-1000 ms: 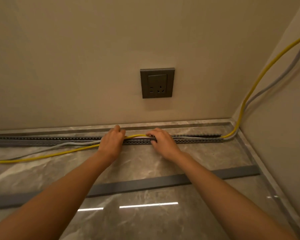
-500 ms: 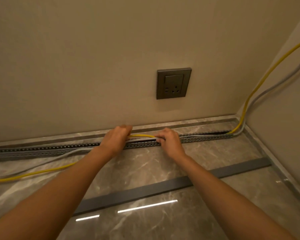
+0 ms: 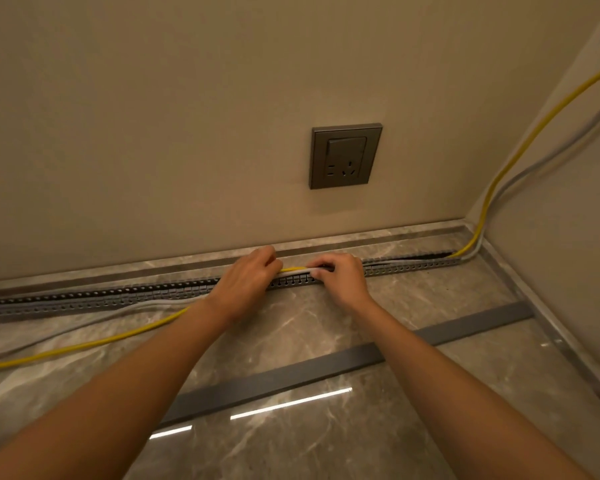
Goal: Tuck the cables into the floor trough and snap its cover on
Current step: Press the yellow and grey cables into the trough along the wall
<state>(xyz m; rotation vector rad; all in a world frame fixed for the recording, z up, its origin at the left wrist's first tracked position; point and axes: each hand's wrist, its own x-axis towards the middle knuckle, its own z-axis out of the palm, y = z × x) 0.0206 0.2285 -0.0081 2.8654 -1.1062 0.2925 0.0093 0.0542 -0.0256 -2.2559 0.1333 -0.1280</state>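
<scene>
A grey slotted floor trough (image 3: pixel 101 297) runs along the base of the wall. A yellow cable (image 3: pixel 84 345) and a grey cable (image 3: pixel 94 315) come down the right corner, lie in the trough's right part, then trail loose over the floor at the left. My left hand (image 3: pixel 245 284) and my right hand (image 3: pixel 342 277) both grip the cables over the trough's middle, a short stretch of yellow and grey showing between them. The long flat grey cover (image 3: pixel 326 372) lies apart on the floor, partly hidden by my forearms.
A dark wall socket (image 3: pixel 345 155) sits above the trough. The marble floor (image 3: pixel 430 410) meets a side wall at the right, with a skirting strip (image 3: pixel 541 320) along it. Both forearms cross the floor from the bottom edge.
The view has shifted left and nearer, so socket and corner sit further right. Both hands stay on the cables over the trough, drawn a little closer together.
</scene>
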